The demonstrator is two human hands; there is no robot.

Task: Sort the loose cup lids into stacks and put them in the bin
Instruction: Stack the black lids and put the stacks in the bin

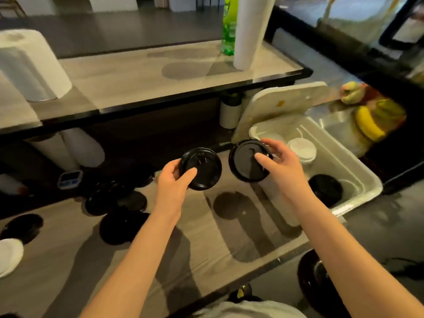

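Observation:
My left hand [175,177] grips a black cup lid [203,168] by its near edge, thumb on top, above the counter. My right hand [278,159] holds a second black lid [244,160] just to the right of it, thumb across the top and fingers over the far rim, near the bin's left edge. The two lids are side by side and apart. The white bin [358,177] stands at the right with its lid flap up; inside are stacked white lids [301,149] and a black lid stack [325,188]. Several loose black lids [119,203] lie on the counter at the left.
A white lid [9,254] lies at the counter's left edge beside another black lid [23,227]. Paper towel rolls [29,65] and a green bottle [229,26] stand on the upper shelf. A small timer [70,179] sits at the back. Bananas [369,125] lie right of the bin.

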